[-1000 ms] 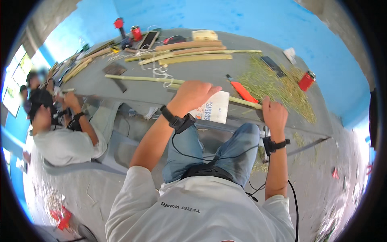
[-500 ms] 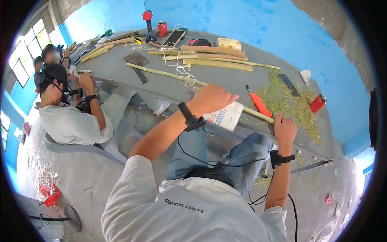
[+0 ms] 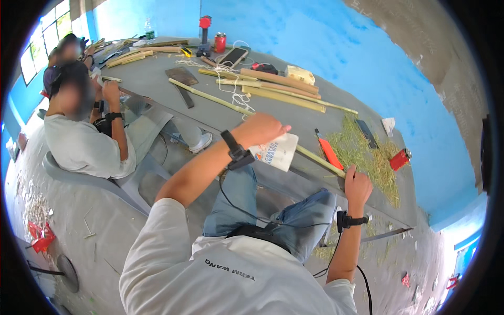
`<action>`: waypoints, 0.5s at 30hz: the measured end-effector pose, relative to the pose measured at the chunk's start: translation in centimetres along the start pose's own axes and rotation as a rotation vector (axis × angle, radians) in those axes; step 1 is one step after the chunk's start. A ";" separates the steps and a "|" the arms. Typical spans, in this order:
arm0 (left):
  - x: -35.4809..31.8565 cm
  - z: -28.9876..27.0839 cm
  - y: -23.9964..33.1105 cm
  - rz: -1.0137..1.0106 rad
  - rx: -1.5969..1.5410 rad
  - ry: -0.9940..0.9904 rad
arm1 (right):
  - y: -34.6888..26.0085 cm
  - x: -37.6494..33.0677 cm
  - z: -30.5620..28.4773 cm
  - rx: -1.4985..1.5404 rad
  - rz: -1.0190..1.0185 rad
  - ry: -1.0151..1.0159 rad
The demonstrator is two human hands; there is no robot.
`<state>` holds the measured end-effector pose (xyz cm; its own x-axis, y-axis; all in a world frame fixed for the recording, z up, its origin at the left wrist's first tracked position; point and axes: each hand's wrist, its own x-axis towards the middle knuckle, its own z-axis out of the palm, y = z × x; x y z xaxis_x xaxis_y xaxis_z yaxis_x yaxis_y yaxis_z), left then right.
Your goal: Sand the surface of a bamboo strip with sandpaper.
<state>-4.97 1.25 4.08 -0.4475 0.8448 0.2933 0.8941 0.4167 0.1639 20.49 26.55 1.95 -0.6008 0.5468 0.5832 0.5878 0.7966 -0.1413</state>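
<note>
A long thin bamboo stick (image 3: 321, 161) lies slantwise along the near edge of the table, its far part passing beyond my left hand. My left hand (image 3: 262, 129) is closed around the stick with a white printed sheet of sandpaper (image 3: 281, 152) hanging from under its fingers. Most of the stick inside that grip is hidden. Further right, my right hand (image 3: 358, 185) is a fist on the near end of the stick. An orange and black cutting tool (image 3: 329, 152) lies just beyond the stick, between it and a heap of green shavings (image 3: 357, 147).
Split bamboo strips (image 3: 283, 89), white cord (image 3: 239, 97), a phone (image 3: 233, 56) and a cleaver-like blade (image 3: 182, 76) lie across the grey table (image 3: 294, 118). A red can (image 3: 400, 159) stands tilted at right. A seated person (image 3: 86, 136) works to my left.
My view has turned, so the table and its things sit tilted differently. Both hands keep their hold on the stick and sandpaper. The person at left has turned their head.
</note>
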 end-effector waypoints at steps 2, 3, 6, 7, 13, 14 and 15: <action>0.0 1.1 1.3 0.095 -0.008 0.110 | 0.5 0.1 0.4 -0.006 -0.009 0.005; 0.3 1.9 2.4 0.156 -0.034 0.142 | 1.0 0.0 0.5 -0.024 0.006 -0.002; 0.8 2.4 6.0 0.213 0.008 0.146 | 1.3 -0.1 0.6 0.016 -0.020 0.031; 1.0 2.2 6.4 0.224 0.052 0.115 | 1.1 0.0 0.5 0.022 -0.029 0.038; 2.6 1.6 4.3 0.233 -0.120 0.142 | 1.1 0.0 0.5 0.005 -0.016 0.027; 3.1 1.8 3.8 0.237 -0.119 0.149 | 1.2 0.2 0.6 -0.014 -0.023 0.029; 3.2 1.8 3.6 0.214 -0.153 0.102 | 1.3 -0.2 0.8 -0.033 -0.025 0.020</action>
<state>-3.18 6.02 3.95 -0.2549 0.8666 0.4291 0.9591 0.1701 0.2262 20.95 27.72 1.04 -0.6047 0.5212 0.6023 0.5906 0.8008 -0.0999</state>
